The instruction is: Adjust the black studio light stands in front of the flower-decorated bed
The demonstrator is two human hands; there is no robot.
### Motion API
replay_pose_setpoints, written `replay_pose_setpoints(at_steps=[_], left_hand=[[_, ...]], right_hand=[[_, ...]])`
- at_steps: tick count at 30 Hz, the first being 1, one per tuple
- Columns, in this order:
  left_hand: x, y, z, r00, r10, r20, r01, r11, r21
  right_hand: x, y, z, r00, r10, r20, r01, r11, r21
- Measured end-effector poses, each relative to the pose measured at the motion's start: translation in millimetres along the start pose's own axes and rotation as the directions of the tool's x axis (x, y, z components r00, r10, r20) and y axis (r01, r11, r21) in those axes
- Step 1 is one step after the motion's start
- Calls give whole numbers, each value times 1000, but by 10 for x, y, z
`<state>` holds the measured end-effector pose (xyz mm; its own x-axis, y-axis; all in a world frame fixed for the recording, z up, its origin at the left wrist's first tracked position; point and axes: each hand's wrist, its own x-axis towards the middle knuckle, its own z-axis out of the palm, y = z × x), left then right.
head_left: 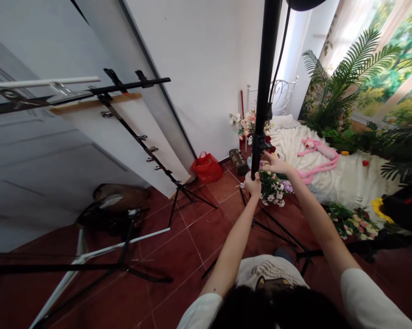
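Observation:
A black light stand pole [265, 68] rises close in front of me, with a cable beside it and part of a dark lamp head at the top edge. My left hand [253, 184] is wrapped round the lower part of the pole. Just above and to the right, my right hand [276, 163] is at the stand's black clamp knob [263, 145], its fingers reaching toward it; whether they grip it is hard to see. The stand's legs [277, 224] spread over the red tiles below.
At left, a crossbar stand [140, 141] holds white boards with clips. A red bag [206, 167] sits by the wall. White bedding [284, 137] bears a pink plush toy [324, 151]. Flowers [274, 189] lie behind my hands, palm leaves [350, 73] at right.

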<state>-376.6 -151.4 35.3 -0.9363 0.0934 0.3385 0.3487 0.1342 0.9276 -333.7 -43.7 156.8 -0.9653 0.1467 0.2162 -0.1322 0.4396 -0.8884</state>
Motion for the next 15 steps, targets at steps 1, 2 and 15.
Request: replay_pose_setpoints(at_steps=[1, 2, 15], left_hand=[[-4, 2, -1, 1000, -5, 2, 5, 1000, -6], [-8, 3, 0, 1000, -9, 1, 9, 1000, -13], [-55, -78, -245, 983, 78, 164, -19, 943, -331]], right_hand=[[25, -135, -45, 996, -88, -21, 88, 995, 42], [56, -282, -66, 985, -159, -64, 163, 984, 75], [348, -787, 448, 854, -210, -476, 151, 976, -159]])
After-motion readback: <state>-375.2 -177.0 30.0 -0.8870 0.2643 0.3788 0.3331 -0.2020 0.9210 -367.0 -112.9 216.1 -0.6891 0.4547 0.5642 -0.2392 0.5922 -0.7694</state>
